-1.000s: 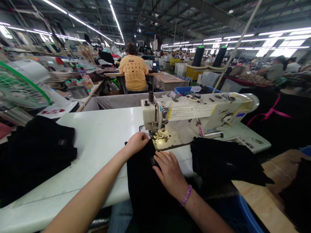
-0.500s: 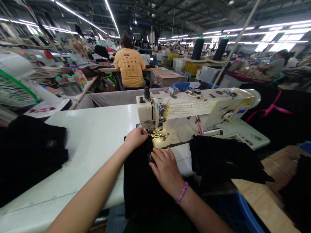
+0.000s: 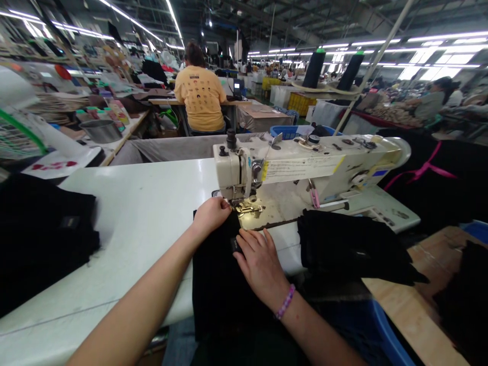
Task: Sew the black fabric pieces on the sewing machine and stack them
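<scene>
A black cloth (image 3: 215, 274) hangs over the front edge of the white table, its top end by the needle area of a sewing machine (image 3: 301, 165). My left hand (image 3: 212, 213) is closed at the cloth's upper end, fingertips pinched just left of the presser foot. Lower down, my right hand (image 3: 261, 262) presses on the cloth's right edge with its thumb and fingers around a small dark label (image 3: 235, 245). A brass-coloured guide (image 3: 249, 209) lies on the lit machine bed right of the needle.
Black cloth piles lie at the left (image 3: 46, 239) and right (image 3: 354, 246) of the table (image 3: 145, 198). Pink-handled snips (image 3: 314, 195) rest against the machine. Two thread cones (image 3: 314, 68) stand behind. A person in a yellow shirt (image 3: 200, 96) sits ahead, facing away.
The view has shifted slightly, so the background sits a little higher and more to the left. Both hands keep nearly the same place on the cloth.
</scene>
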Motion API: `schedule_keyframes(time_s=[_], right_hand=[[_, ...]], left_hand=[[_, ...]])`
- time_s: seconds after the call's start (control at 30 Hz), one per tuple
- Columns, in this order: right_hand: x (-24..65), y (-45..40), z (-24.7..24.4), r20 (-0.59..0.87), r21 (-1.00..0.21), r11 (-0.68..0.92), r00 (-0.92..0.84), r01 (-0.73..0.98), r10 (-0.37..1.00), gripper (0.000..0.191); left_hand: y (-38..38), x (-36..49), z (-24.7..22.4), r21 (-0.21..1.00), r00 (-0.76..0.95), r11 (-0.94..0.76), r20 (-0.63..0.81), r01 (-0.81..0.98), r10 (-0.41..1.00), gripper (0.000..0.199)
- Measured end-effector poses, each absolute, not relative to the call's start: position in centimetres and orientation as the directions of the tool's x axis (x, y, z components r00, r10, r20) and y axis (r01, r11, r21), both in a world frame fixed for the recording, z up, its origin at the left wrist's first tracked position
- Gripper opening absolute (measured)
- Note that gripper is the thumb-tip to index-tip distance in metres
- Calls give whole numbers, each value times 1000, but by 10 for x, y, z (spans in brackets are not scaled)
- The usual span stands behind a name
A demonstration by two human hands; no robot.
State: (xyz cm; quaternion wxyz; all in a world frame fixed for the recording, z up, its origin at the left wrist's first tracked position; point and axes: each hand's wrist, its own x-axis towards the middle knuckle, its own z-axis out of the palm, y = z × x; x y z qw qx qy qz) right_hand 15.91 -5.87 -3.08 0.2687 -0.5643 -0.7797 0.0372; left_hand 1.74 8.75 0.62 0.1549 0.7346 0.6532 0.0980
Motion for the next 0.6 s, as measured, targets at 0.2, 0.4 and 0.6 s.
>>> schedule_keyframes(time_s=[0.2, 0.4, 0.6], right_hand=[[159, -58, -30, 357, -353, 351, -222, 868, 907, 28], [160, -60, -27, 355, -322, 357, -238, 877, 904, 28], [170, -75, -30, 519, -405, 465, -220, 787, 826, 23]], left_hand=[[86, 18, 4, 338, 141, -133, 0, 932, 990, 25], [57, 16, 14, 306, 173, -212, 149, 928, 974, 29], [-52, -16, 4, 497, 134, -522, 622, 693, 771, 22]])
